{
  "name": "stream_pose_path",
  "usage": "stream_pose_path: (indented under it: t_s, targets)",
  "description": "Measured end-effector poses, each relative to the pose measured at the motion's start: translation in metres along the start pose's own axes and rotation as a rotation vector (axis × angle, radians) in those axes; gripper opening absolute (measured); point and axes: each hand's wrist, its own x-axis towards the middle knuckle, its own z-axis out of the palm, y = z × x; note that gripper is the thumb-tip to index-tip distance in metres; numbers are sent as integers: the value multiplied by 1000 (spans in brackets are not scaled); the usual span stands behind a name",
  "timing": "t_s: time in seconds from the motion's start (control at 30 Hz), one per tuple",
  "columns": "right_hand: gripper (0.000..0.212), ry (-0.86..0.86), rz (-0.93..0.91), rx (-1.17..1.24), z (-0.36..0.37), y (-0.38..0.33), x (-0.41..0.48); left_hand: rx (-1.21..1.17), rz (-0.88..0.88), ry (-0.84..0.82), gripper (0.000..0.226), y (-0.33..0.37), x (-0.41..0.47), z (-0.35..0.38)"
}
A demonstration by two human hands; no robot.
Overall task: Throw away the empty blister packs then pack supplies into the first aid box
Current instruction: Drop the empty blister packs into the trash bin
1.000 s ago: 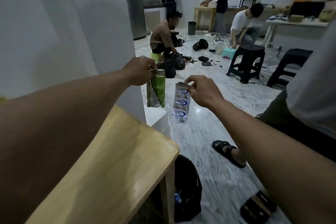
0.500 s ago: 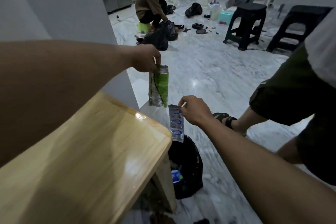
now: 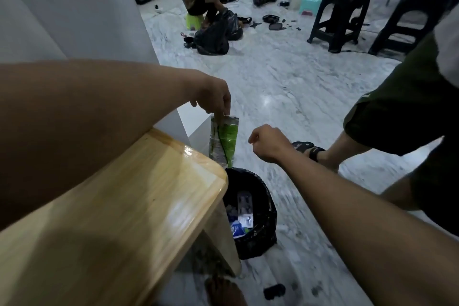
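My left hand (image 3: 213,97) pinches the top edge of a green and silver blister pack (image 3: 223,140), which hangs straight down above a bin lined with a black bag (image 3: 263,208). My right hand (image 3: 269,143) hovers to the right of that pack, above the bin, fingers loosely curled and holding nothing. A silver and blue blister pack (image 3: 244,202) lies inside the bin on other rubbish. The first aid box is not in view.
A wooden table (image 3: 111,218) fills the lower left, its corner right beside the bin. A person's leg in a sandal (image 3: 309,148) stands just right of my right hand. Farther off are two black stools (image 3: 339,12), black bags and people crouching on the marble floor.
My right hand has let go of the silver and blue blister pack, which now lies in the bin. Both hands have come lower over the bin. The view has tilted down.
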Motion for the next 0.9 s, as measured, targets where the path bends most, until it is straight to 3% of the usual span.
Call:
stream_pose_path:
  t_s: [0.17, 0.23, 0.37, 0.53, 0.73, 0.9]
  targets:
    - [33, 103, -33, 10, -38, -18, 2, -36, -48, 10, 20, 0, -11, -10]
    - [32, 143, -65, 1, -51, -29, 0, -16, -51, 89, 15, -2, -18, -13]
    - [43, 178, -143, -80, -78, -55, -9, 93, -72, 290, 40, -8, -48, -17]
    - [49, 197, -257, -166, -114, -110, -36, 157, -129, 464, 53, -27, -111, -33]
    - [56, 195, -383, -249, -147, -182, -83, 197, -192, 650, 53, -42, -199, -40]
    - [48, 215, -510, -263, -167, -242, -129, 281, -261, 814, 53, -51, -292, -39]
